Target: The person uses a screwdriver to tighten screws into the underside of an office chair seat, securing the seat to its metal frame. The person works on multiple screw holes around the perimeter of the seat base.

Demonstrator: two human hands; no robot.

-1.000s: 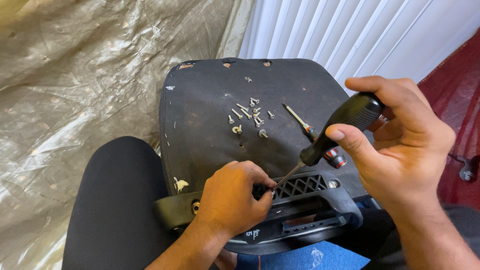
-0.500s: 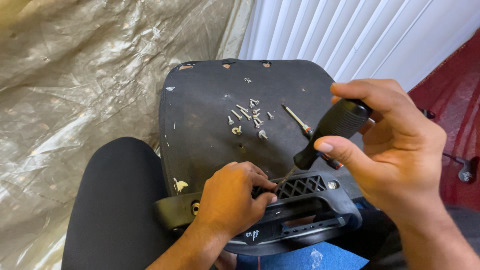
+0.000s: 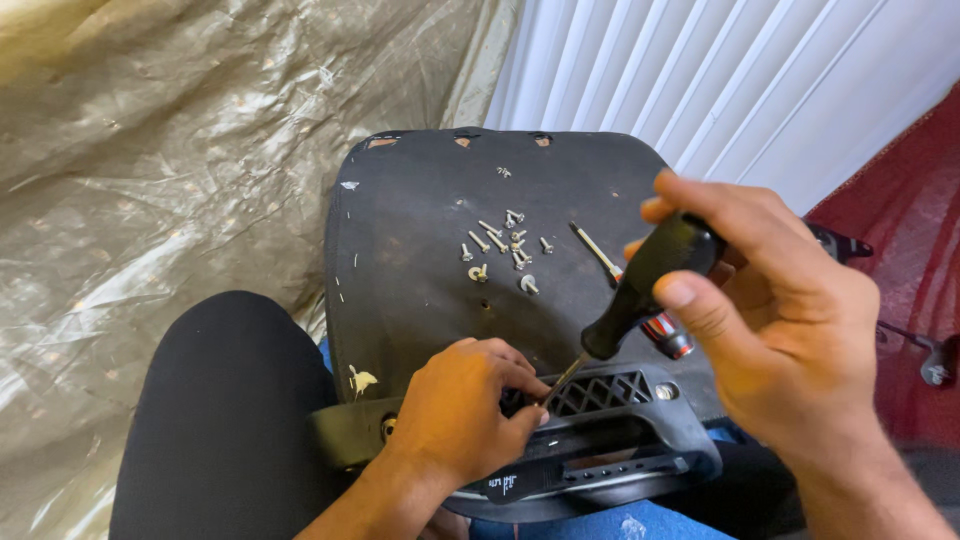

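There is a single view, taken from a camera on the person's head. It looks steeply down and slightly forward, at close range, onto the lap. A black panel (image 3: 470, 260) fills the middle of the frame, and a black-clad knee (image 3: 220, 420) sits at lower left. The left hand (image 3: 465, 415) enters from the bottom centre and the right hand (image 3: 790, 330) from the lower right. Crinkled plastic sheeting (image 3: 170, 150) fills the upper left, and white slats (image 3: 720, 80) fill the upper right.

Black screwdriver handle (image 3: 655, 280); black board (image 3: 430, 240), silver screws (image 3: 500, 245); black bracket (image 3: 600, 440); crinkled beige plastic sheet (image 3: 160, 150); white ribbed radiator (image 3: 720, 80); dark red carpet (image 3: 905, 230).
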